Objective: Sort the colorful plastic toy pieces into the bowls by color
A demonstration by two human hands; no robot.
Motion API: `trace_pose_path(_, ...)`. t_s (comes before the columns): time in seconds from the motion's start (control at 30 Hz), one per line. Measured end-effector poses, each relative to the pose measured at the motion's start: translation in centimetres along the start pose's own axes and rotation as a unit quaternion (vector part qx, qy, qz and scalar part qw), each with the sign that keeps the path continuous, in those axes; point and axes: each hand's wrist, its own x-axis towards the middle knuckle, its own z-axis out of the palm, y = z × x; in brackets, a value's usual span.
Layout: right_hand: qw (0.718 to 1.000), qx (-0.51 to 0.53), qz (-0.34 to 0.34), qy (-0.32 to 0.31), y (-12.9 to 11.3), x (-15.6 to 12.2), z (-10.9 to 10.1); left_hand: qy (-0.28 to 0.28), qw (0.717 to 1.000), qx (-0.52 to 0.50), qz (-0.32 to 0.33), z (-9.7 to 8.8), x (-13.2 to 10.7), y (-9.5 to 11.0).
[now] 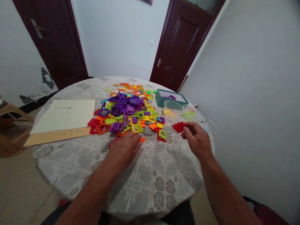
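My right hand is closed in a pinch on a red toothed plastic building piece, held at the right side of the table. My left hand is palm down at the near edge of a heap of plastic building pieces. An orange piece shows at its fingertips; whether the fingers grip it is unclear. Purple pieces top the heap, with red, yellow, green and orange ones around them. Between my hands lies a lime-green square frame piece on red.
Behind my right hand stand a green box with purple pieces inside and a clear tub with yellow pieces. Pale paper lies over brown card at left. A patterned cloth covers the round table; a brown chair is beside it.
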Motion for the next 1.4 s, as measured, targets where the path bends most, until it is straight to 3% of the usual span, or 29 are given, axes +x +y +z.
trace_pose_path(0.13, 0.995, -0.092, 0.024, 0.021, 3.1, 1.1, -5.7, 0.032, 0.999, 0.010, 0.009, -0.2, -0.3, -0.1)
trace_pose_path(0.23, 0.980, -0.196, 0.020, -0.012, 5.3, 0.7, -8.2, 0.043, 0.999, 0.007, 0.020, -0.4, -0.3, -0.7)
trace_pose_path(0.4, 0.957, -0.258, -0.011, -0.131, 7.6, -1.1, -8.3, 0.108, 0.993, -0.036, 0.003, -0.9, 0.4, -2.7)
trace_pose_path(0.6, 0.948, -0.305, -0.073, -0.055, 7.3, -1.3, -7.6, 0.118, 0.989, -0.078, -0.049, -1.3, 1.0, -3.3)
trace_pose_path(0.73, 0.956, -0.262, -0.128, -0.044, 4.0, -1.9, -5.9, 0.100, 0.990, -0.088, -0.048, -1.3, 0.9, -2.8)
trace_pose_path(0.87, 0.957, -0.180, -0.182, -0.133, 0.8, -3.9, -1.0, 0.103, 0.988, -0.104, -0.046, -1.1, 0.9, -2.6)
trace_pose_path(1.0, 0.944, -0.211, -0.170, -0.187, 0.4, -4.6, 4.9, 0.098, 0.988, -0.115, -0.041, -1.1, 0.9, -2.5)
trace_pose_path(1.1, 0.930, -0.268, -0.118, -0.223, 1.5, -3.8, 7.5, 0.088, 0.987, -0.131, -0.042, -1.3, 0.6, -2.4)
trace_pose_path(1.23, 0.934, -0.267, -0.095, -0.219, 3.0, -3.2, 8.3, 0.054, 0.979, -0.185, -0.060, -1.6, 0.2, -2.6)
trace_pose_path(1.4, 0.957, -0.155, -0.128, -0.211, 3.7, -3.8, 7.7, 0.007, 0.973, -0.220, -0.069, -1.2, -0.1, -2.5)
